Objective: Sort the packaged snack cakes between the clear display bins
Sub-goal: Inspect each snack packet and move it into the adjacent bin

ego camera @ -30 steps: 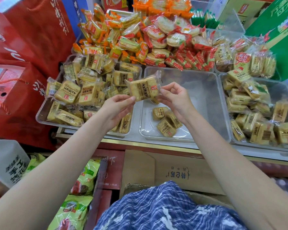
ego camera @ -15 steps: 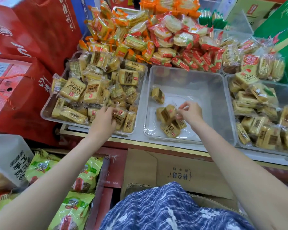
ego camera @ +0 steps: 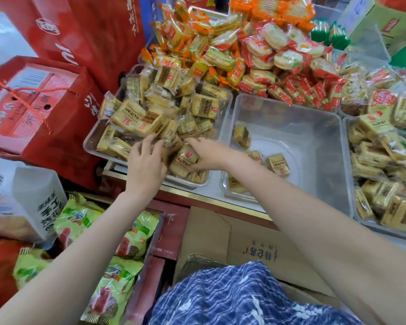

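Observation:
The left clear bin (ego camera: 92, 150) is heaped with yellow packaged snack cakes (ego camera: 136, 116). The middle clear bin (ego camera: 314, 146) holds only several of the same cakes (ego camera: 278, 164) near its front left. Both hands are at the near end of the left bin. My left hand (ego camera: 145, 165) rests on the pile with its fingers spread; the fingertips are blurred. My right hand (ego camera: 211, 156) reaches across from the right and pinches one cake (ego camera: 184, 159), fingers along its top and thumb under it.
A third clear bin (ego camera: 354, 216) with cakes stands at the right. Orange and red snack packs (ego camera: 256, 55) are piled behind the bins. Red gift boxes (ego camera: 33, 106) stand at the left. Below the counter edge lie green bags (ego camera: 117, 285) and a cardboard box (ego camera: 256, 242).
My right hand left the middle bin, where it put a cake down, and crossed left into the left bin. My left hand stayed on the left pile.

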`<state>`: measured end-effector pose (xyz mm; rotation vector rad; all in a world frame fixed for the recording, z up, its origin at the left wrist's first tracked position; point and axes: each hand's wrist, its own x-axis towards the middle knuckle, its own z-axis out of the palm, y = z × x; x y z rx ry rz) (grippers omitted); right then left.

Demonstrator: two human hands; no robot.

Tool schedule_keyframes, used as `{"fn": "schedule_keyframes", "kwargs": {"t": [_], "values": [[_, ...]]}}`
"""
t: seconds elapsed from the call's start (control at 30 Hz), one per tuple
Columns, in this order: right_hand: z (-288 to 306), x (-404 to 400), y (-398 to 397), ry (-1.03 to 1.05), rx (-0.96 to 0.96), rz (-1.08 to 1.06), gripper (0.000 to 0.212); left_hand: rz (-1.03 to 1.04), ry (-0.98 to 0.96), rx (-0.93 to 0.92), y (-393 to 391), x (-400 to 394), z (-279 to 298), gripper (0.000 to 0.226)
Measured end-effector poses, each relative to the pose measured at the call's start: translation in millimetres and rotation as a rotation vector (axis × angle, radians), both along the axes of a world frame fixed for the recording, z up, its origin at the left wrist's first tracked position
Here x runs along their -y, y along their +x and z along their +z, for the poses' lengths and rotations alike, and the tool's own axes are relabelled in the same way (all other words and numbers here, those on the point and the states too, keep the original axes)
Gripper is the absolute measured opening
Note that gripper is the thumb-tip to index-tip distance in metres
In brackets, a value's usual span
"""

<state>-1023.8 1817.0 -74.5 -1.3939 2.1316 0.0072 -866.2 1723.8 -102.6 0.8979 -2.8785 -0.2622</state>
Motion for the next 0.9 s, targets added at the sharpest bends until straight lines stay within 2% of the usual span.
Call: {"fn": "schedule_keyframes", "kwargs": {"t": [0.1,0.23,0.33,0.57,0.67,0.77,0.9], "values": [[-8,13,2,0.205,-0.074,0.092,0.11,-0.022,0.033,0.027,4,5,4,0.046],[-7,15,-1,0.172,-0.014,0.049,0.11,-0.021,0.044,0.005,5,5,4,0.044],[-6,11,-3,0.057,0.06,0.017,0.1,-0.006,0.046,-0.005,4,2,-1,0.043],[-9,0,4,-0.212,0.073,-0.022,0.068,0.031,0.117,-0.082,7,3,2,0.046],[-5,-8,3,-0.346,0.171,-0.119,0.056,-0.092,0.165,-0.156,5,0,6,0.055],[5,-21,2,-0.478,0.301,-0.218,0.07,-0.216,0.275,-0.102,-9,-3,12,0.062],[15,-42,-12,-0.473,0.258,-0.343,0.086,-0.256,0.347,0.11,-35,-7,16,0.08]]}}
